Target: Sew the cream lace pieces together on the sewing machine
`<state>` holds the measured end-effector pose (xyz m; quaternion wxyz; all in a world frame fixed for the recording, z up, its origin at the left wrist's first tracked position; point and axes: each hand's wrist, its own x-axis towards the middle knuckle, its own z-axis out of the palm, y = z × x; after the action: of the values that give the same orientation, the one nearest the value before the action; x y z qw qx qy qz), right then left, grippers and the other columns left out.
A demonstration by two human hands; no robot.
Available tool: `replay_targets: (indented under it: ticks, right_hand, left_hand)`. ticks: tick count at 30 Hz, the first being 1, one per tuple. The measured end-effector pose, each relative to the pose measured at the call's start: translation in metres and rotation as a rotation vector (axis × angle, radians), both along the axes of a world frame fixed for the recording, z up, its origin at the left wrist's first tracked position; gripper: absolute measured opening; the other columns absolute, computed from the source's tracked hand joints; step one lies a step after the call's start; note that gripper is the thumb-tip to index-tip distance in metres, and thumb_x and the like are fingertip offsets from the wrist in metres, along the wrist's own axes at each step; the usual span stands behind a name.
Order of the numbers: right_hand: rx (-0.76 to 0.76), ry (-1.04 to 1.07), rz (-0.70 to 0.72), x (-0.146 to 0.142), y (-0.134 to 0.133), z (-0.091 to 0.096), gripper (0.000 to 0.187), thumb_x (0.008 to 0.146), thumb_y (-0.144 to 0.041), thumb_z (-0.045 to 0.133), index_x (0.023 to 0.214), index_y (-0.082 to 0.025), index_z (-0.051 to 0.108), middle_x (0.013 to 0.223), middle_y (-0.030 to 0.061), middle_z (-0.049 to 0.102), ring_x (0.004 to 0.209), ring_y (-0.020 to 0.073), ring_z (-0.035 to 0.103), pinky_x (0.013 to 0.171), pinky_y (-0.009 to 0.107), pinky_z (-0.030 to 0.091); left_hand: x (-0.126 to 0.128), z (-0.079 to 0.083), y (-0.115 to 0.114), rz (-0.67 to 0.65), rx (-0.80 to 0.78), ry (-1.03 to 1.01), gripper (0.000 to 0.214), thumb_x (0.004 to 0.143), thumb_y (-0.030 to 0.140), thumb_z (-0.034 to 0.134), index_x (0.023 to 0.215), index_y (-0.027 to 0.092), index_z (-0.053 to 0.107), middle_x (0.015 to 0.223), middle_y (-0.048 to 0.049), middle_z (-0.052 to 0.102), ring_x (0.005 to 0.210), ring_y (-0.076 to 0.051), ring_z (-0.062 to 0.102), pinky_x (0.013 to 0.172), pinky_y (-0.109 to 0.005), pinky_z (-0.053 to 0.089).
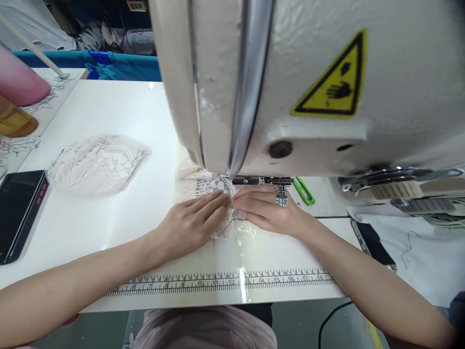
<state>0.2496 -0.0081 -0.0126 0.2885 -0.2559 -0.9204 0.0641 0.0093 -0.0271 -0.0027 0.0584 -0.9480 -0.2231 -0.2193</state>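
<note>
A piece of white lace (221, 231) lies under the sewing machine (232, 121), close to the needle area. My left hand (194, 218) rests on this lace from the left, its fingers drawn together and their tips gripping the edge; the thumb is hidden. From the right, my right hand (271, 208) reaches beneath the machine head, with its fingertips closed on the lace's right edge. A metal guide with a knurled screw (282, 196) partly covers that hand. The needle and presser foot are hidden behind the machine head.
More lace (98, 165) lies at the left, beside a black phone (22, 213). A green thread snipper (304, 191) is behind my right hand. Another phone (374, 245) and white cloth (432, 257) lie right. A ruler strip (218, 283) runs along the front edge. Thread cones (22, 77) stand far left.
</note>
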Motion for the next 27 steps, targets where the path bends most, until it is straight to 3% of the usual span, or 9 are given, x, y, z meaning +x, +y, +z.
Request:
replay_targets:
  ticks: [9, 15, 20, 27]
  right_hand:
    - [-0.068, -0.034, -0.029, 0.001, 0.002, 0.002, 0.018, 0.094, -0.019, 0.053, 0.105, -0.023, 0.066, 0.097, 0.0030, 0.073, 0.095, 0.0138, 0.068, 0.084, 0.029, 0.056]
    - [0.109, 0.032, 0.013, -0.011, -0.007, -0.003, 0.018, 0.088, -0.014, 0.063, 0.106, -0.019, 0.066, 0.103, 0.0004, 0.075, 0.098, 0.0150, 0.068, 0.092, 0.032, 0.056]
    - [0.157, -0.079, -0.045, -0.021, -0.013, -0.003, 0.022, 0.089, -0.013, 0.061, 0.109, -0.020, 0.067, 0.107, 0.0002, 0.074, 0.104, 0.0160, 0.067, 0.091, 0.031, 0.057]
    - [0.223, -0.044, -0.048, -0.028, -0.008, -0.003, 0.020, 0.089, -0.011, 0.059, 0.106, -0.016, 0.068, 0.105, 0.0007, 0.074, 0.103, 0.0158, 0.068, 0.088, 0.030, 0.059]
  left_hand:
    - [0.001, -0.001, 0.003, 0.011, -0.004, -0.011, 0.032, 0.091, 0.003, 0.041, 0.119, 0.005, 0.057, 0.122, -0.0135, 0.067, 0.119, -0.024, 0.060, 0.094, -0.035, 0.058]
    - [-0.004, 0.000, 0.003, 0.049, -0.006, -0.020, 0.027, 0.088, 0.007, 0.042, 0.106, 0.009, 0.062, 0.120, -0.0149, 0.067, 0.113, -0.024, 0.064, 0.091, -0.033, 0.058]
    - [-0.007, 0.001, 0.004, 0.110, -0.031, -0.041, 0.023, 0.084, 0.008, 0.046, 0.101, 0.009, 0.062, 0.117, -0.0135, 0.069, 0.108, -0.022, 0.067, 0.093, -0.032, 0.057]
    - [-0.008, 0.000, 0.008, 0.167, -0.044, -0.025, 0.017, 0.090, 0.018, 0.048, 0.096, 0.010, 0.061, 0.114, -0.0132, 0.070, 0.105, -0.023, 0.068, 0.094, -0.033, 0.057]
